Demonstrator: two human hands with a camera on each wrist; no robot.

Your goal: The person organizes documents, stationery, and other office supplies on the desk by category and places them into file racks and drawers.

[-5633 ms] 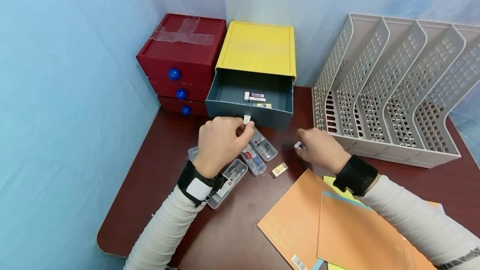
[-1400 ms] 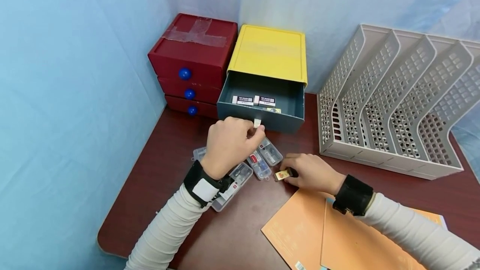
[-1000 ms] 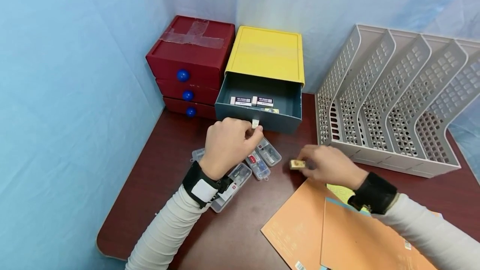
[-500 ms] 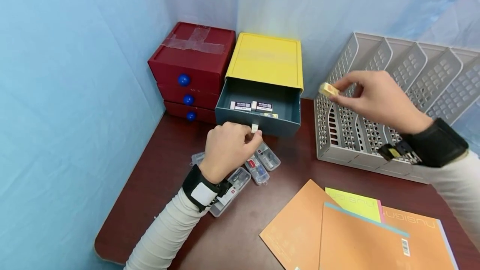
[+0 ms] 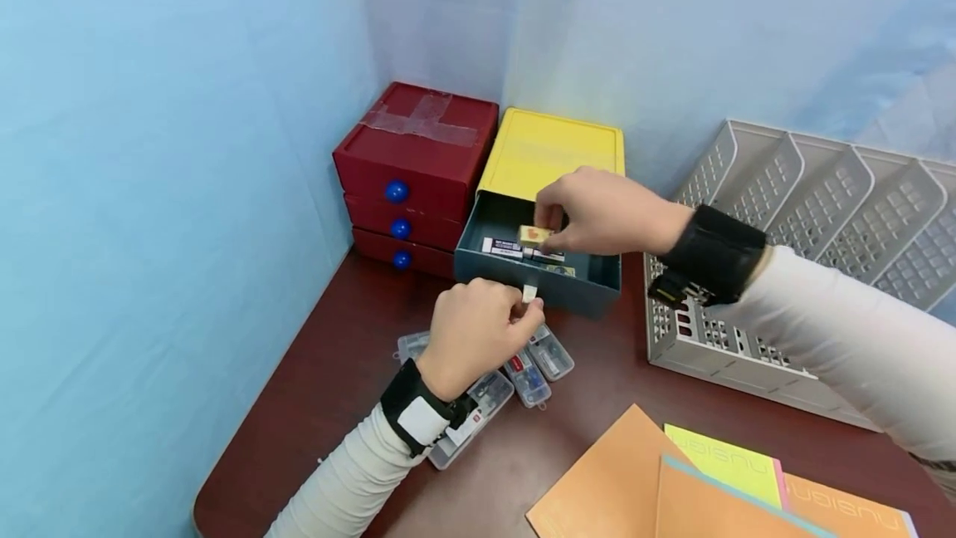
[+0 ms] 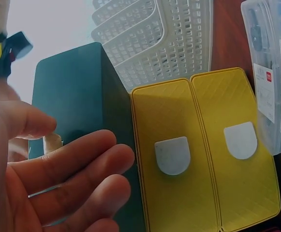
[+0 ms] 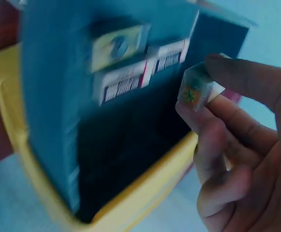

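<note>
My left hand (image 5: 478, 335) pinches the white pull tab (image 5: 529, 294) on the front of a pulled-out dark teal drawer (image 5: 578, 297). The left wrist view shows the tab (image 6: 52, 143) between thumb and index finger, the other fingers loosely bent. My right hand (image 5: 608, 210) pinches a small yellow eraser (image 5: 532, 236) over the open drawer. Inside lie two erasers in black-and-white sleeves (image 5: 502, 247), one partly covered by the held eraser, and another yellow eraser (image 5: 560, 270) near the drawer front. In the right wrist view the held eraser (image 7: 191, 92) is between thumb and fingers.
The drawer belongs to a yellow cabinet (image 5: 553, 144). A red drawer unit (image 5: 418, 160) with blue knobs stands to its left, a grey file rack (image 5: 747, 368) to its right. Clear plastic cases (image 5: 548, 353) lie below the drawer; orange notebooks (image 5: 612, 480) lie at front right.
Since the earliest frame, a second black-and-white eraser has come into the drawer. My right hand has picked the yellow eraser off the table and carried it over the drawer. My left hand keeps the tab.
</note>
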